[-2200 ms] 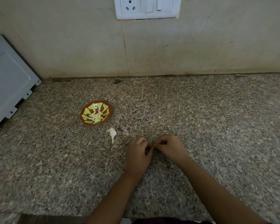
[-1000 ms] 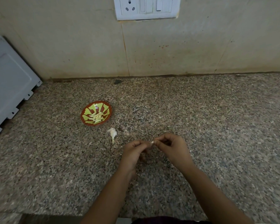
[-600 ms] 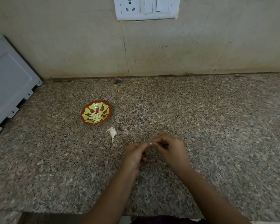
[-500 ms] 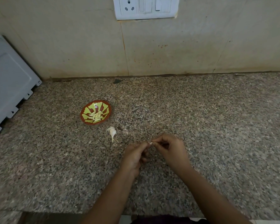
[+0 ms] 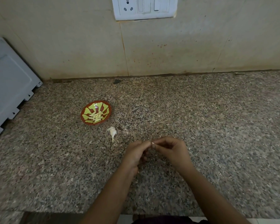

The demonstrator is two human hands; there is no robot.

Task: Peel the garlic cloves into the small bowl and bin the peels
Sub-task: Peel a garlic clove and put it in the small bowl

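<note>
Speckled granite forms the table (image 5: 217, 126), which runs back to a stained cream wall (image 5: 71, 46) with a white socket plate (image 5: 144, 7) at 12 o'clock. Near the front edge the left hand (image 5: 136, 154) and right hand (image 5: 170, 151) meet fingertip to fingertip, both with fingers curled, pinching one small garlic clove (image 5: 152, 143) between them. Only a pale tip of it shows, so how much skin is left cannot be told. Holding it low over the table and close to the body looks deliberate: one hand can steady the clove while the other picks at the skin, and flakes drop onto the stone rather than into the food. The small bowl (image 5: 86, 110) sits upright at 10 o'clock from the hands, well apart but probably within reach, with a heap of peeled cloves (image 5: 96, 117) in its middle. Judging by that heap, the job is well along. Also at 10 o'clock, between bowl and hands, lies a white garlic scrap (image 5: 112, 131) with a thin stalk, apart from both — whether it is bare peel or hides another clove is unclear. It sits just beside the path to the bowl. A white appliance (image 5: 10, 84) fills the 9 o'clock edge, well clear, and a dark speck (image 5: 117, 81) lies at the foot of the wall. No bin is in view — the peels will have to be gathered and carried off.
</note>
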